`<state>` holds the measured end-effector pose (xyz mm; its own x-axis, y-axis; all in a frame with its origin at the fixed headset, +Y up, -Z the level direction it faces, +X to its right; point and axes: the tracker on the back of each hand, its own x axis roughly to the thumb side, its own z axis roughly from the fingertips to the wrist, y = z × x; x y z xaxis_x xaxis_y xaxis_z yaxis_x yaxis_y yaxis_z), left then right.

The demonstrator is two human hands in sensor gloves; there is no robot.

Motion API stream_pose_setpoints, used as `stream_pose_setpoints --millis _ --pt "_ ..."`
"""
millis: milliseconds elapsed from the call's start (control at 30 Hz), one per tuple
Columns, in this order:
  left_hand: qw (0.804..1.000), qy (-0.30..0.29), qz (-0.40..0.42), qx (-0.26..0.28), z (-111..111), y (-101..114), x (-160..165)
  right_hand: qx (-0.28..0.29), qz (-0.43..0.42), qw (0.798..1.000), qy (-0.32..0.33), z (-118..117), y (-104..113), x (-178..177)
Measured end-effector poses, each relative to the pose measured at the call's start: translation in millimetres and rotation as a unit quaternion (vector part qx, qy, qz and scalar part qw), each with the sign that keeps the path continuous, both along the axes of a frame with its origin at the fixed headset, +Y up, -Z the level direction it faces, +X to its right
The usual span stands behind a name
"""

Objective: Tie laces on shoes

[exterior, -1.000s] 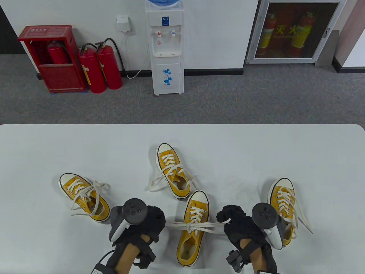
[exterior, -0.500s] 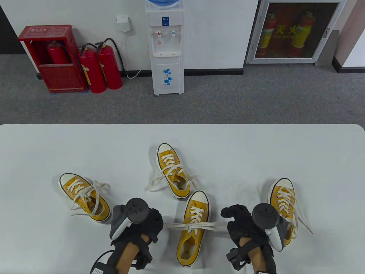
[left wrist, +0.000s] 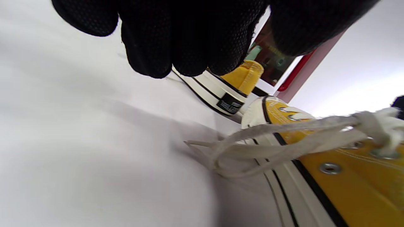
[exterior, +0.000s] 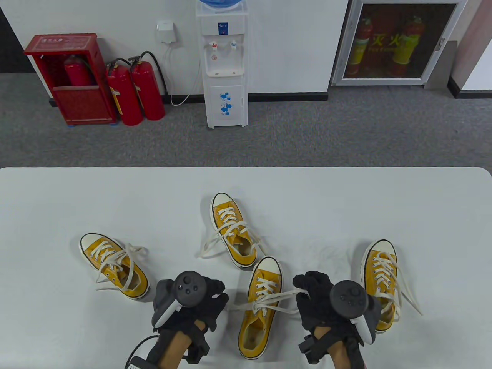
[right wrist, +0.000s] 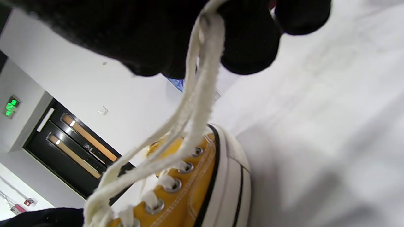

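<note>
A yellow canvas shoe (exterior: 250,330) with white laces lies between my hands, toe pointing away. My right hand (exterior: 305,290) pinches a doubled lace (exterior: 282,295) that runs up from the knot over the tongue. In the right wrist view the lace (right wrist: 199,94) passes between my fingers (right wrist: 249,47) above the shoe (right wrist: 202,189). My left hand (exterior: 221,294) is just left of the shoe with fingers spread, holding nothing. The left lace loop (exterior: 238,306) lies slack on the table. It also shows in the left wrist view (left wrist: 252,148), below my fingers (left wrist: 176,37) and apart from them.
Three more yellow shoes with loose laces lie on the white table (exterior: 346,200): one at the left (exterior: 113,265), one behind the middle shoe (exterior: 232,230), one at the right (exterior: 382,276) beside my right hand. Its heel (left wrist: 230,91) shows in the left wrist view.
The laces were pulled taut sideways between both hands. Now my left hand has let go and opened, its loop lies slack. My right hand moved left and away with its lace.
</note>
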<state>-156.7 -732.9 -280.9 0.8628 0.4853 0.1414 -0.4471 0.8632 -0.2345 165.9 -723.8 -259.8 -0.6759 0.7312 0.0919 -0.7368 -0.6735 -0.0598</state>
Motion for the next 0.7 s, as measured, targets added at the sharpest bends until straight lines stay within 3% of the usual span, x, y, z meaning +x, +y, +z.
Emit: stream_pose_setpoints --millis 400,700 --pt "0.994 -0.105 -0.003 -0.01 18 -2 39 0.057 0.101 0.993 0.013 14 12 -23" --pt "0.991 -0.126 -0.041 -0.019 22 -14 54 0.051 0.184 0.981 0.028 18 12 -37"
